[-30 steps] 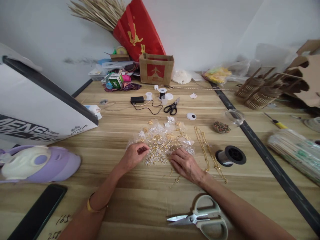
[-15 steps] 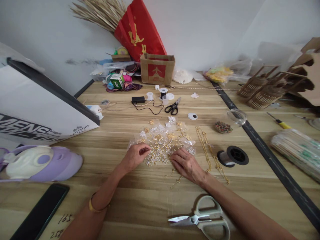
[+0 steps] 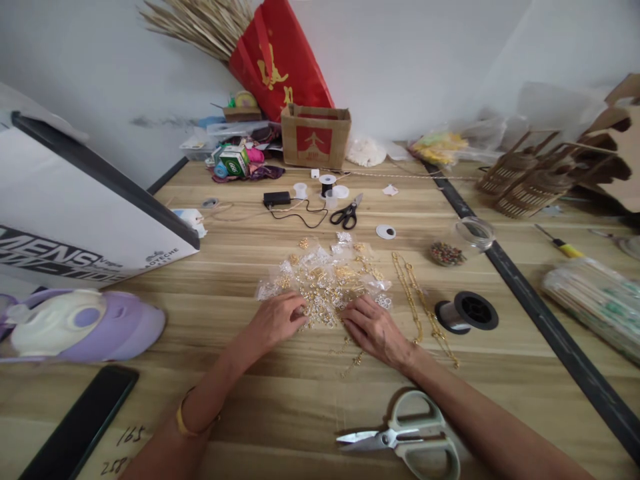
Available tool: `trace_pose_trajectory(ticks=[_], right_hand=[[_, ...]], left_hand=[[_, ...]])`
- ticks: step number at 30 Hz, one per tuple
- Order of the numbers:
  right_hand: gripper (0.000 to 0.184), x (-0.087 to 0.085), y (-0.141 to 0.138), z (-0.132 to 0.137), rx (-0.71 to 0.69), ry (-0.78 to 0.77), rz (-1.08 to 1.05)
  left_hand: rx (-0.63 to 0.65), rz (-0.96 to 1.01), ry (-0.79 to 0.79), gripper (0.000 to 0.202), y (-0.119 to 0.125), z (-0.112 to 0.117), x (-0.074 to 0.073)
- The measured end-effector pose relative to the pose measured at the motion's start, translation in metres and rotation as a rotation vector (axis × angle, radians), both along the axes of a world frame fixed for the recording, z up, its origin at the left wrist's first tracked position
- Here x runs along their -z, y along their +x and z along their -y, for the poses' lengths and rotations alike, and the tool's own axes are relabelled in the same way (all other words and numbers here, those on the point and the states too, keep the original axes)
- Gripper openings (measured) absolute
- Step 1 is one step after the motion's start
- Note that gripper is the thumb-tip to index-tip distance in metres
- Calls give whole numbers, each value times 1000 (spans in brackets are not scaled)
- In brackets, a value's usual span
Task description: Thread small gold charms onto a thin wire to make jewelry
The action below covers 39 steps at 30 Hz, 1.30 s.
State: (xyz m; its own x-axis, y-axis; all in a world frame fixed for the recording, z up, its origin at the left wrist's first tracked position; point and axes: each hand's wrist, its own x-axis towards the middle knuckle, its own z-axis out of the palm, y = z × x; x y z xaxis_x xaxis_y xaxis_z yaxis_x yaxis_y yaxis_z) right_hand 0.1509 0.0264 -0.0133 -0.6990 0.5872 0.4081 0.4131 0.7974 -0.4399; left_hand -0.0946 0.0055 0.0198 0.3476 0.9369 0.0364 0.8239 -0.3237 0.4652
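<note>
Gold and silver findings (image 3: pixel 325 287) lie spread on the counter (image 3: pixel 250 373) between 2 hands: right hand (image 3: pixel 374 328) flat and open, seemingly pinning them; left hand (image 3: pixel 277 321) curled, grip unclear

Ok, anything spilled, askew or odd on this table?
The clear jar by the black strip lies on its side, with beads pooled at its low end. I cannot tell if any have spilled out. Nothing else stands out.
</note>
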Motion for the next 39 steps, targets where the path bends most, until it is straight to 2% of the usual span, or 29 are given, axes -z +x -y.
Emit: trace_pose_trajectory(ticks=[4, 7, 12, 22, 27, 33, 39], right_hand=[[17, 0, 0, 0, -6, -4, 3], [17, 0, 0, 0, -3, -7, 12], [17, -1, 0, 1, -6, -9, 11], [17, 0, 0, 0, -10, -8, 12], [16, 1, 0, 0, -9, -19, 1], [17, 2, 0, 0, -8, -25, 5], [18, 1, 0, 0, -2, -16, -2]], left_hand=[[52, -78, 4, 5, 5, 2, 2], [67, -96, 0, 13, 10, 3, 4], [77, 22, 33, 15, 17, 2, 11], [-109, 312, -10, 7, 8, -6, 6], [-146, 346, -18, 6, 1, -7, 6], [-101, 264, 31, 5, -1, -7, 10], [39, 149, 123, 9, 12, 0, 15]])
